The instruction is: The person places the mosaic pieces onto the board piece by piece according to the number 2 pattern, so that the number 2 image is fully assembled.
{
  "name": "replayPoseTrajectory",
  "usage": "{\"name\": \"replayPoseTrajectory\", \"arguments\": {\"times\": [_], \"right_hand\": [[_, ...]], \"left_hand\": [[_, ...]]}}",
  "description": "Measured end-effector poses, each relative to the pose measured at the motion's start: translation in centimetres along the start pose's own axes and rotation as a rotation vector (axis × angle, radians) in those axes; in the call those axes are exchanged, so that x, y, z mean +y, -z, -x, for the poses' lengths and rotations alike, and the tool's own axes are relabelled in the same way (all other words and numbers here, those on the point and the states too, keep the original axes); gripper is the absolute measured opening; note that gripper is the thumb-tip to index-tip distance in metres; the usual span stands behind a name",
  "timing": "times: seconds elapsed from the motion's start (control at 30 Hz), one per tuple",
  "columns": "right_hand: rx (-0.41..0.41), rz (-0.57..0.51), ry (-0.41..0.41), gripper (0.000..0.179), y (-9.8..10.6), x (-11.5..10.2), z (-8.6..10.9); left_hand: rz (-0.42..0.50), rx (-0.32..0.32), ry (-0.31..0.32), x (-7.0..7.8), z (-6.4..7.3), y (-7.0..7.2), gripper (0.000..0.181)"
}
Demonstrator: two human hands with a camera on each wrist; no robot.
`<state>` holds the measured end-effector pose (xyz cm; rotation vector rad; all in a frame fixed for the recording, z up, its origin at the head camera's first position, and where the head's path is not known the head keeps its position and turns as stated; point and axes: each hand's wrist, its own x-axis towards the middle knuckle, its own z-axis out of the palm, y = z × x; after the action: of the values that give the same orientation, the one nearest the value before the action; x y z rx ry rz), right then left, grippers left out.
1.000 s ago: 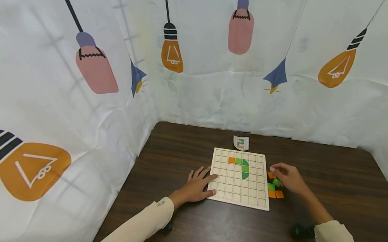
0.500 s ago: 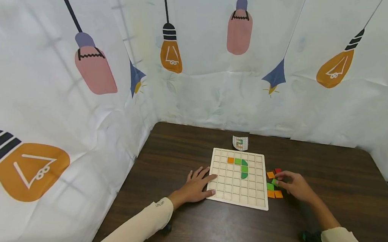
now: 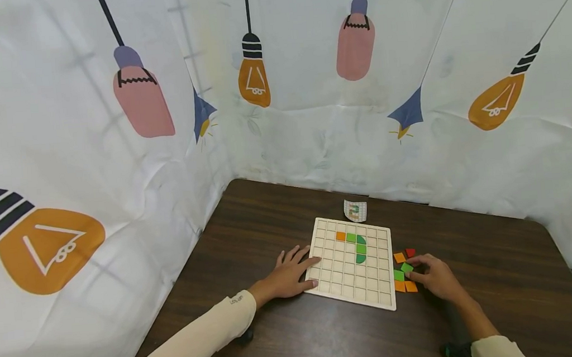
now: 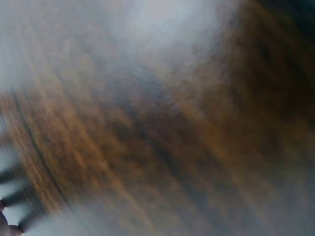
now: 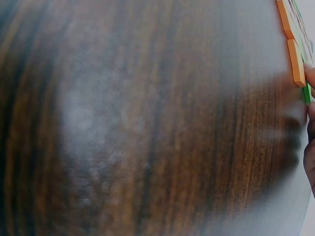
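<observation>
A pale wooden grid board [image 3: 345, 286] lies on the table. My left hand [image 3: 288, 276] rests at its left edge, fingers spread, with thumb and index finger over the border squares. Set in the grid are an orange square [image 3: 340, 236], green squares [image 3: 361, 249] and dark green rounded pieces [image 3: 360, 258]. Right of the board, my right hand [image 3: 437, 278] pinches a tilted green square tile [image 3: 407, 268] between thumb and fingers. In the right wrist view, fingertips [image 5: 310, 73] show at the right edge beside an orange tile [image 5: 296, 63].
Around the right hand lie another green tile [image 3: 399, 275], orange tiles [image 3: 411, 286] and a red piece [image 3: 410, 253]. A small curled paper card [image 3: 356, 211] with a coloured grid pattern stands behind the board. Printed white sheeting [image 3: 303, 143] borders the dark table [image 3: 268, 208].
My right hand has moved from the upper orange tile toward me to the green tile, uncovering the red piece. The left hand and board have stayed in place.
</observation>
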<state>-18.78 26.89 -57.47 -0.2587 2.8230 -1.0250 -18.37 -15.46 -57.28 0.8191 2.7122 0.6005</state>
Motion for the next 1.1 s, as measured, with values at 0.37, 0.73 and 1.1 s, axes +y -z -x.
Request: {"name": "replayPoseTrajectory", "arguments": {"times": [0.37,0.73,1.1], "right_hand": [[0.012,0.069,0.075,0.030,-0.13,-0.13,-0.09],[0.024,0.113,0.093,0.030,-0.41,-0.16,-0.38],[0.026,0.099,0.137,0.035,-0.24,-0.02,-0.12]], "left_hand": [[0.009,0.006,-0.003,0.09,-0.04,0.11,0.064],[0.014,0.001,0.000,0.21,0.04,0.19,0.064],[0.006,0.003,0.009,0.17,0.03,0.05,0.064]]}}
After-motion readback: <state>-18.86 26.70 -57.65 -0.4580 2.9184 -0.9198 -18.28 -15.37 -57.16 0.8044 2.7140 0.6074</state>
